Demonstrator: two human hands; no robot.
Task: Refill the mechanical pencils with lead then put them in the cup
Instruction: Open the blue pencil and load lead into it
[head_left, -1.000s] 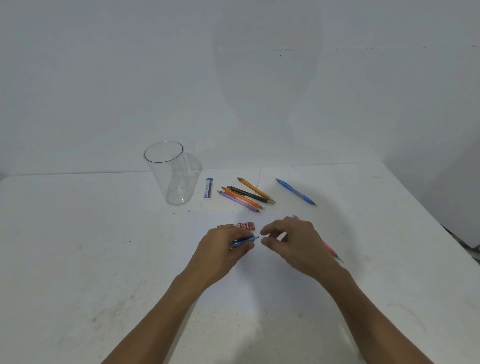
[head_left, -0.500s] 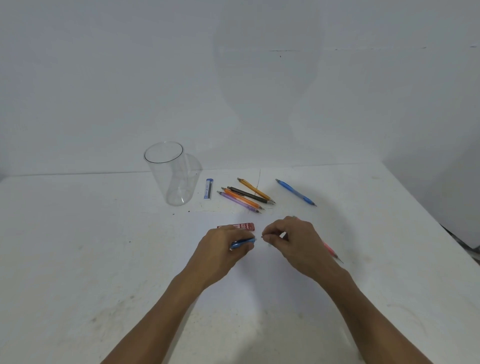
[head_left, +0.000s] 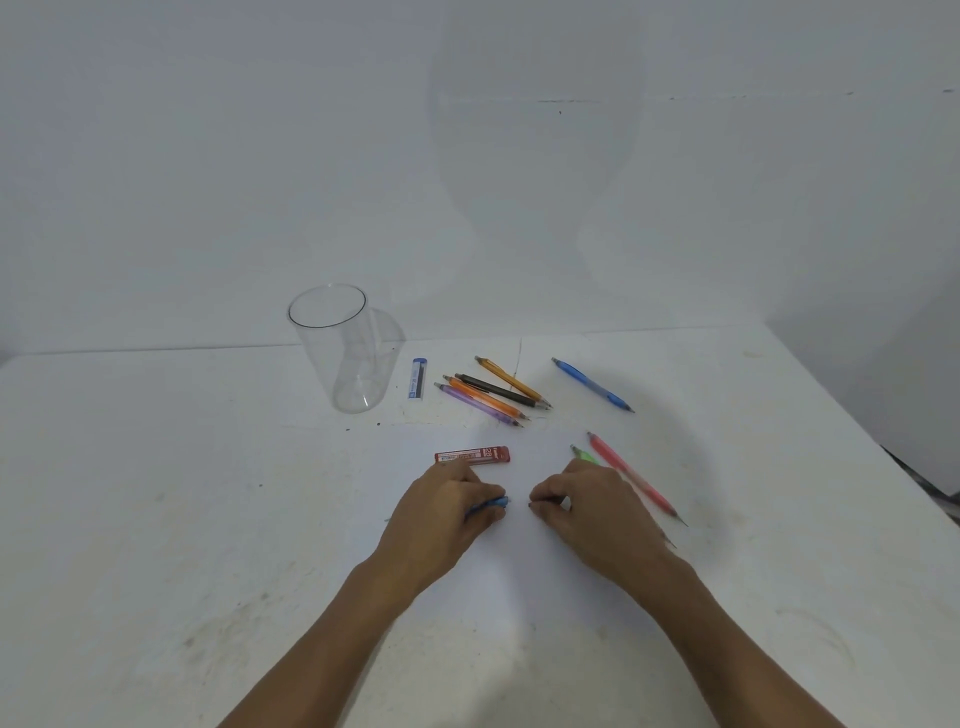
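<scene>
At the far left of the white desk (head_left: 156, 467) stands the clear plastic cup (head_left: 340, 353), upright and holding no pencils, at about eleven o'clock from our hands. Just to its right lie a blue lead tube (head_left: 417, 378) and four pencils (head_left: 491, 391) in a fan, tips toward four o'clock, with a blue pencil (head_left: 592, 384) apart from them farther right. The red lead case (head_left: 472, 455) lies crosswise just beyond our left hand (head_left: 447, 506), which is curled closed around a blue mechanical pencil (head_left: 493, 504). Its long axis runs roughly nine to three, and the exposed end points at three o'clock, straight at our right hand (head_left: 587, 506). That hand is pinched shut, thumb against forefinger; we cannot tell whether it grips a lead, a cap or nothing, as whatever is there is too small to make out. A narrow gap separates the two hands. We judge the next move to be the right hand's, travelling toward nine o'clock along the pencil's axis. A green pencil (head_left: 584, 455) and a pink pencil (head_left: 631, 475) wait beside the right hand.
</scene>
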